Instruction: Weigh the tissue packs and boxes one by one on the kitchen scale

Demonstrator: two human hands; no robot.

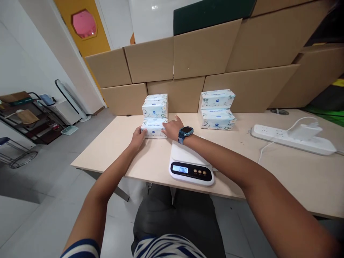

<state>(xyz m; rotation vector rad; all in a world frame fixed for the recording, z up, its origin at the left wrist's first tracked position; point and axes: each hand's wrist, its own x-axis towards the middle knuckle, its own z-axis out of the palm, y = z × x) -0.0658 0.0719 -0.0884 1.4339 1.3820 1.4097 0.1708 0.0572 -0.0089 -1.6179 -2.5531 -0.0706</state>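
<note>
The left hand (pixel 139 137) and right hand (pixel 172 128) grip opposite ends of a soft, flower-printed front pack (pixel 153 129), each with its thumb toward the front face, at a pale table (pixel 111 143). Nearest the wearer sits a white kitchen scale (pixel 191 165), its lit display reading 0.00; the right forearm, a smartwatch (pixel 185 132) at its wrist, crosses over the platform, and whether it touches cannot be told. Holding that arm high would likely spare the scale a bump. The front pack rests on the tabletop beyond the scale and slightly to its left. Its wrapping looks pliable, so light, even pressure from both sides should serve better than a hard pinch, which could crease it or skew it against its neighbour. Just behind it rises a matching rear pack (pixel 155 109). Across a gap to the right stand two similar packs, an upper pack (pixel 217 99) over a lower pack (pixel 218 120), with a white power strip (pixel 285 138) farther right. Cardboard boxes (pixel 149 61) wall off the table's far edge; past them shows a yellow door (pixel 100 34).
</note>
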